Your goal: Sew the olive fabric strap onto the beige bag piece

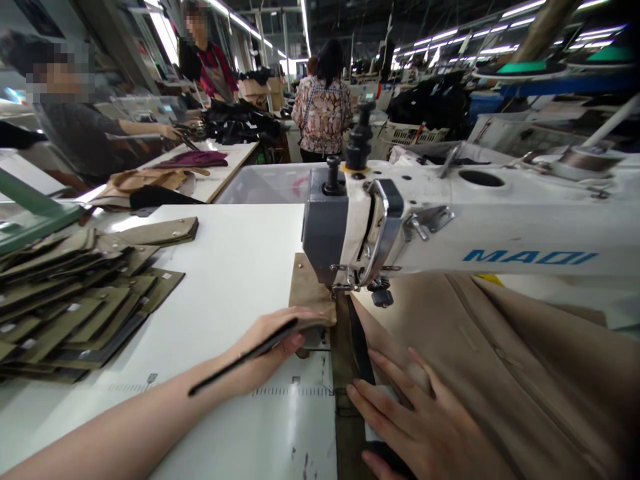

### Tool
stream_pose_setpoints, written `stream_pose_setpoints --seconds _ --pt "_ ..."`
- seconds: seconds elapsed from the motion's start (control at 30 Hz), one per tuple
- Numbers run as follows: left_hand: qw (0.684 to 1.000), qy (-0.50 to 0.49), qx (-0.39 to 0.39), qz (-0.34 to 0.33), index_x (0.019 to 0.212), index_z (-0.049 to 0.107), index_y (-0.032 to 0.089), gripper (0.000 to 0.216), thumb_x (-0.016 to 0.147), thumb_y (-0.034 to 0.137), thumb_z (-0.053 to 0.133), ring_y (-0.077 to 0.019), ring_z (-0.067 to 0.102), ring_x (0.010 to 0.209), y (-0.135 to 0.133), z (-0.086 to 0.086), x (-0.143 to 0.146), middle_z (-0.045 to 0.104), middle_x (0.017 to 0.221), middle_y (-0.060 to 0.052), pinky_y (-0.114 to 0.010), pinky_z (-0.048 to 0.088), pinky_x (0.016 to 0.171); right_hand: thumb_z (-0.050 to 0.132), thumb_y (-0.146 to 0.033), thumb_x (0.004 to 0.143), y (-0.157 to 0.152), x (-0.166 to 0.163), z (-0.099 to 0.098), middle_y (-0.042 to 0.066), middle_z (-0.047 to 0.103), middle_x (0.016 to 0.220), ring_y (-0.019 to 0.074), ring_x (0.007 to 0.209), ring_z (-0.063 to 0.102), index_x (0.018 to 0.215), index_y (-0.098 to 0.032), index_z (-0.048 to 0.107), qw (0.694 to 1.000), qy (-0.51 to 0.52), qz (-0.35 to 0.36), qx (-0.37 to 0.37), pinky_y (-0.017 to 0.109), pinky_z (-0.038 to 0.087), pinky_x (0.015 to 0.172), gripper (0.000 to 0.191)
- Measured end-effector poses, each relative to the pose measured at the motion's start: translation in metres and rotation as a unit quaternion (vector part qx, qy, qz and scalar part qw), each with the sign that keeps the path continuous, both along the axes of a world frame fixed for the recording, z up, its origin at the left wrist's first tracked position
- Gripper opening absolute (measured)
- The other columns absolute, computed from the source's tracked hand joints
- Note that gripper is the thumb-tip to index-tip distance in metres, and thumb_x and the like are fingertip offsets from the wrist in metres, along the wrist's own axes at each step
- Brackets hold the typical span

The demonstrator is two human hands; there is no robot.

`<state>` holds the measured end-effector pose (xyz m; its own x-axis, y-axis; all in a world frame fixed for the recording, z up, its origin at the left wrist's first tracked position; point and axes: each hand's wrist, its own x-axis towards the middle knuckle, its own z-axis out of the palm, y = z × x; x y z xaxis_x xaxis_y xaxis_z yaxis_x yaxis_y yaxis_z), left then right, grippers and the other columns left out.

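My left hand (263, 360) grips a tan fabric flap (311, 287) with a dark edge, thumb below and fingers above. The flap's far part lies on the white table beside the needle area of the sewing machine (325, 220), and a small round snap shows on it. My right hand (425, 423) lies with fingers spread on the large brown garment piece (500, 333), near its dark edge strip. This garment piece spreads to the right, beneath the machine arm. A dark olive strip (345, 360) runs from the presser foot toward me, between both hands.
Several olive fabric flaps (85, 300) lie piled on the left of the white table (220, 267). A green metal frame (40, 207) stands at the far left. Beyond are a clear plastic bin (260, 183), another table with fabric, and several people at work.
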<state>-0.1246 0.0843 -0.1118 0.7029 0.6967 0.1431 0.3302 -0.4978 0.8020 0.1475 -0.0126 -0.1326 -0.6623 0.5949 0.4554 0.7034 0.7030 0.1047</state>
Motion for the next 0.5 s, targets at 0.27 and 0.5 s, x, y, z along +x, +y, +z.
stream_pose_setpoints --seconds 0.27,0.5 --pt "0.949 0.108 0.240 -0.175 0.130 0.059 0.013 0.036 0.107 0.016 0.031 -0.0159 0.059 0.124 -0.080 0.027 0.002 0.072 0.113 -0.007 -0.032 0.032 0.122 0.045 -0.023 0.096 -0.018 -0.010 -0.001 -0.010 0.065 0.130 0.0209 0.138 0.038 0.125 -0.023 0.062 0.991 0.078 -0.063 -0.094 0.040 0.015 0.119 0.034" --pt "0.932 0.071 0.326 -0.143 0.113 0.066 0.009 0.021 0.099 0.008 0.052 -0.0168 0.069 0.099 -0.106 -0.001 0.002 0.073 0.089 -0.003 -0.042 0.031 0.124 0.045 -0.029 0.100 -0.021 -0.008 0.001 -0.008 0.065 0.130 0.0190 0.135 0.043 0.125 -0.025 0.061 0.988 0.086 -0.067 -0.113 0.040 0.030 0.104 0.029"
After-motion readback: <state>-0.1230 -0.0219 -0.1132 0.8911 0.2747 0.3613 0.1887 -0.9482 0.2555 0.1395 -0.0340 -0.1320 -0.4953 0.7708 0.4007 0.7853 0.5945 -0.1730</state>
